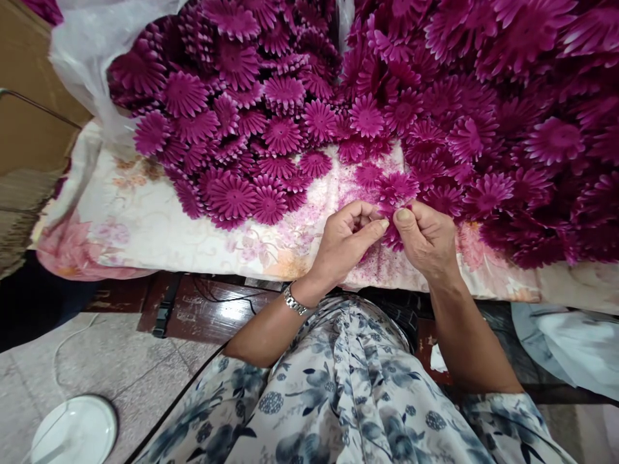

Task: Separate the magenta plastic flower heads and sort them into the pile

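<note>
At frame centre: apparent fingertip work on a flower (393, 239).
Left hand (349, 237) and right hand (428, 237) pinch narrowly beside it, contents unclear; the next move likely calls for steady fingertips.

A floral cloth (149, 240) is flanked at left by brown cardboard (29, 58). Below, 1 round white base (89, 422) and a pale cord (57, 358) are seen over the tiled floor (140, 380), a black buckled strap (164, 312) is set against worn brown wood (203, 322), and pale bagging (580, 348) is bunched at right.
</note>
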### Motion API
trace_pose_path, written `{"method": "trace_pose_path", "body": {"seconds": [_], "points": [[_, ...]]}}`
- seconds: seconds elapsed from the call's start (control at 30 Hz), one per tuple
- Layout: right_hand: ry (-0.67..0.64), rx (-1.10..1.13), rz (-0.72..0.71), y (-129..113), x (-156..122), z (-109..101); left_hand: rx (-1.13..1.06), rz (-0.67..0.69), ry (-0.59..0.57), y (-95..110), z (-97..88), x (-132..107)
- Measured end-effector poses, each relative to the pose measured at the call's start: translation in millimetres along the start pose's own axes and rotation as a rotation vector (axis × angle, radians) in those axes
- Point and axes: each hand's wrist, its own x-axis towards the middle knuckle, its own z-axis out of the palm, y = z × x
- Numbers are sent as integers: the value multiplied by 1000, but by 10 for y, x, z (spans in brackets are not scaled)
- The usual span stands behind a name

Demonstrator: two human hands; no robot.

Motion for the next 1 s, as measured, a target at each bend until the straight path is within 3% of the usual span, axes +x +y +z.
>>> {"method": "trace_pose_path", "body": {"seconds": [0.23,0.43,0.53,0.67,0.87,1.0], "points": [[-132,82,51,39,-6,13,54,59,72,-56,-33,10],[-236,241,147,134,-52,-58,-161,-18,208,-11,-66,59],[-200,277,154,180,-93,-148,-192,-7,270,40,-93,80],[-153,350,164,170,-106,-226,-190,23,261,76,-94,75],[-114,541,280,177,-93,-169,-172,5,251,57,-63,59],[-60,558,274,190,-84,-123,-168,-18,263,44,-65,54]]}}
